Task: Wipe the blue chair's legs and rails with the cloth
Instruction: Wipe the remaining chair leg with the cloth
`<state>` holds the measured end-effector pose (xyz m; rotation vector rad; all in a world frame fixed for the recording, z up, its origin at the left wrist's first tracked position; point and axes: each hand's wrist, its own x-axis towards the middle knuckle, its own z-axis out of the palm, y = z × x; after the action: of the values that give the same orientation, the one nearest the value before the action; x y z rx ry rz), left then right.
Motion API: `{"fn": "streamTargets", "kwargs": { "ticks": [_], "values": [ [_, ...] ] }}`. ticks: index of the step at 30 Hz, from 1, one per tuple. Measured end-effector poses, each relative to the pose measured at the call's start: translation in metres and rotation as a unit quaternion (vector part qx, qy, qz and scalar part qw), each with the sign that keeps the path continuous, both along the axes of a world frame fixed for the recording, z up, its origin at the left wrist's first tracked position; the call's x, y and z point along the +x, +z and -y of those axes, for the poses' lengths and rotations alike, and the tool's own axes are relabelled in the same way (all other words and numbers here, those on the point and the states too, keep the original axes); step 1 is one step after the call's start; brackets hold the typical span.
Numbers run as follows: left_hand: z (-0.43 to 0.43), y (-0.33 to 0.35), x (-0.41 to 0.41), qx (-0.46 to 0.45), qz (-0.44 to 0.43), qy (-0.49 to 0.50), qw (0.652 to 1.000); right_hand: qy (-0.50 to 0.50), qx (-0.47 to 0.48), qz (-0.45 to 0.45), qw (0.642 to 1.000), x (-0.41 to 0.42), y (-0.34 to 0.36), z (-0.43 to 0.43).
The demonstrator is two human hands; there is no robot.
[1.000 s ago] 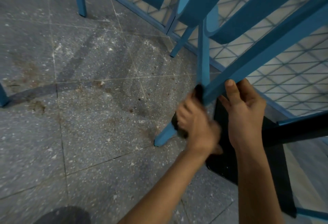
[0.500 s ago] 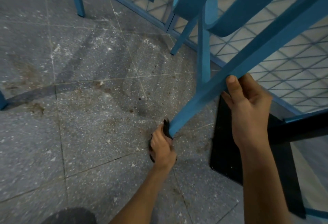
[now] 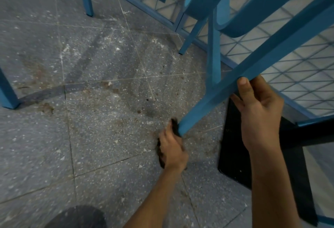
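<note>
The blue chair (image 3: 271,5) fills the upper right of the view, tipped so that 1 slanted leg (image 3: 207,105) runs from the upper right down to the lower left, over the speckled grey floor (image 3: 90,119). The left hand (image 3: 172,148) has its fingers curled round a dark cloth (image 3: 174,124), which wraps the lowest end of that leg just above the floor. The right hand (image 3: 260,108) grips the same leg higher up, thumb on top and fingers curled underneath. A second, upright leg (image 3: 214,56) meets the slanted one between the 2 hands. Behind the chair stands a blue mesh panel (image 3: 298,76). A flat black piece (image 3: 233,155) lies on the floor under the right forearm. Brown stains mark the floor near the cloth.
</note>
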<state>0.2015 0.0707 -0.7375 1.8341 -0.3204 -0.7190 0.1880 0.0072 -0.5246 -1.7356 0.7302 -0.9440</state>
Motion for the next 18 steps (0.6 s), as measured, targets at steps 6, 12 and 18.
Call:
{"fn": "streamTargets", "kwargs": {
  "ticks": [6,12,18],
  "values": [
    [0.009,0.003,-0.012,0.044,-0.166,0.039,0.984,-0.007,-0.003,-0.002,1.0,0.002,-0.004,-0.003],
    [-0.006,0.017,-0.024,-0.091,-0.338,0.107,0.931,-0.074,0.058,-0.114,0.989,-0.024,-0.051,-0.004],
    [-0.041,0.041,-0.009,-0.116,-0.33,-0.181,0.919,0.065,0.264,-0.301,0.914,-0.058,-0.127,-0.042]
  ]
}}
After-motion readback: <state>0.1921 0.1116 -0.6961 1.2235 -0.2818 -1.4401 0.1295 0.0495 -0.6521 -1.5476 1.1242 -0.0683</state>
